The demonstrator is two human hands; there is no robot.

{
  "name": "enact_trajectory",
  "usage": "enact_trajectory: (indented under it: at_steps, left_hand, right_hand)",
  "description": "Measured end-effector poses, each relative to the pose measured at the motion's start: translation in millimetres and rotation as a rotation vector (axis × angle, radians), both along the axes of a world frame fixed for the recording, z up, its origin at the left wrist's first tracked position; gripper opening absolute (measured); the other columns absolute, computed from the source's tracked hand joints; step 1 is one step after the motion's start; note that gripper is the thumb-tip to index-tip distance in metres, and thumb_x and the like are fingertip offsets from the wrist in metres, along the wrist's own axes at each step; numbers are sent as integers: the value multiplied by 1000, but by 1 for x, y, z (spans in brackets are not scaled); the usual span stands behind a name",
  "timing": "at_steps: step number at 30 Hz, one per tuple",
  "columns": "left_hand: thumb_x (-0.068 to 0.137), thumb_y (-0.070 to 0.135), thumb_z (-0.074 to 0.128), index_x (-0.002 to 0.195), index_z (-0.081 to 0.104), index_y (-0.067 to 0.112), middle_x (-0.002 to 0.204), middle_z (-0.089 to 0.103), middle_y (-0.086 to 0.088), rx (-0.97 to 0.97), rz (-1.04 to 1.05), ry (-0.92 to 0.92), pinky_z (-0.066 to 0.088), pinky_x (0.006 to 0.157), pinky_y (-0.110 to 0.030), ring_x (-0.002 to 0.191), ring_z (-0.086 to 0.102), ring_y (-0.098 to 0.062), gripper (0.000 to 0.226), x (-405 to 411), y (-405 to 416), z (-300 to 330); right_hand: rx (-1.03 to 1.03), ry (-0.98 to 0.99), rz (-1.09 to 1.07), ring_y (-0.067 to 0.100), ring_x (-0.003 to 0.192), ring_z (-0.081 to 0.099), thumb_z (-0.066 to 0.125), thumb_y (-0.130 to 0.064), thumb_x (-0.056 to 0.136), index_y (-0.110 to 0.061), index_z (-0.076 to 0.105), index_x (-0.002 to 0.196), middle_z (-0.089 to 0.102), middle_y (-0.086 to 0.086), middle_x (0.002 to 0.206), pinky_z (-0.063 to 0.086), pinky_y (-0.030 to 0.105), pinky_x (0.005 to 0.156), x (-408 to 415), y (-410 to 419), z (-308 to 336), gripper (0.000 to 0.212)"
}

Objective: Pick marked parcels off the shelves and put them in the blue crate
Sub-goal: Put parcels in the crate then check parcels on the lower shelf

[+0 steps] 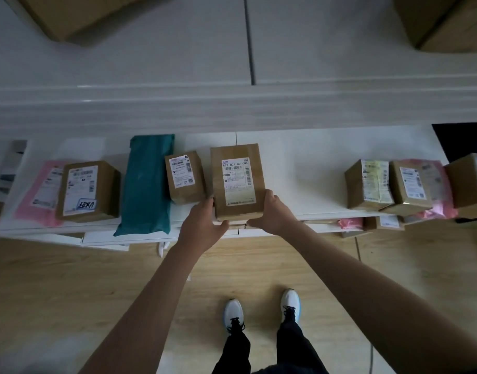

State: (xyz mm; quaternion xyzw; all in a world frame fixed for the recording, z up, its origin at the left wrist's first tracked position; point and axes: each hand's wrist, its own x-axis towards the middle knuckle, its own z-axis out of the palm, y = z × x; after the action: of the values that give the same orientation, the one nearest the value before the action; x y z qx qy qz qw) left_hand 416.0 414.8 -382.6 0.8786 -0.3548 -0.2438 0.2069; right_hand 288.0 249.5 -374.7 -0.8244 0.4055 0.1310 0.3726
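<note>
A tall brown cardboard parcel (237, 182) with a white shipping label stands at the front of the white shelf (307, 174). My left hand (202, 225) grips its lower left corner and my right hand (272, 211) grips its lower right corner, thumbs on the front face. To the left, a brown box (87, 191) carries a label with blue handwritten marking. The blue crate is out of view.
A smaller brown box (184, 176) and a teal mailer bag (148, 182) lie left of the held parcel, with a pink bag (40, 193) further left. Several boxes (369, 184) and a pink bag (437, 187) sit at right. Wooden floor and my shoes (261, 311) lie below.
</note>
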Motion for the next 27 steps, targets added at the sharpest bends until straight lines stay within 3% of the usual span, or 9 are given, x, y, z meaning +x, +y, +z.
enact_trajectory:
  at_steps: [8, 14, 19, 27]
  left_hand:
    - [75, 56, 78, 128, 47, 28, 118, 63, 8, 66, -57, -50, 58, 77, -40, 108, 60, -18, 68, -20, -5, -7]
    - [77, 46, 80, 121, 54, 23, 113, 62, 2, 9, -23, -47, 57, 79, -42, 108, 59, -20, 56, -21, -27, 7]
    - [79, 58, 76, 124, 56, 23, 120, 58, 6, -59, -70, -230, 51, 78, -32, 111, 54, -19, 61, -27, -18, 37]
    - [78, 74, 66, 135, 55, 24, 136, 52, 7, -197, -154, -514, 56, 90, -40, 121, 50, -19, 76, -35, -6, 115]
  right_hand:
    - [-28, 38, 11, 30, 125, 54, 85, -37, 74, -12, 18, 154, 47, 11, 142, 50, 46, 99, -37, -7, -6, 107]
    - [-55, 22, 35, 29, 113, 59, 82, -39, 77, -8, 31, 139, 52, 11, 131, 54, 45, 92, -27, -13, 4, 86]
    - [-318, -13, 123, 26, 114, 57, 76, -51, 79, -13, 30, 142, 47, 5, 133, 54, 41, 85, -46, -15, 51, 87]
    - [-676, -188, 166, 25, 121, 53, 70, -58, 79, -15, 35, 145, 39, 2, 143, 47, 41, 97, -82, -3, 133, 86]
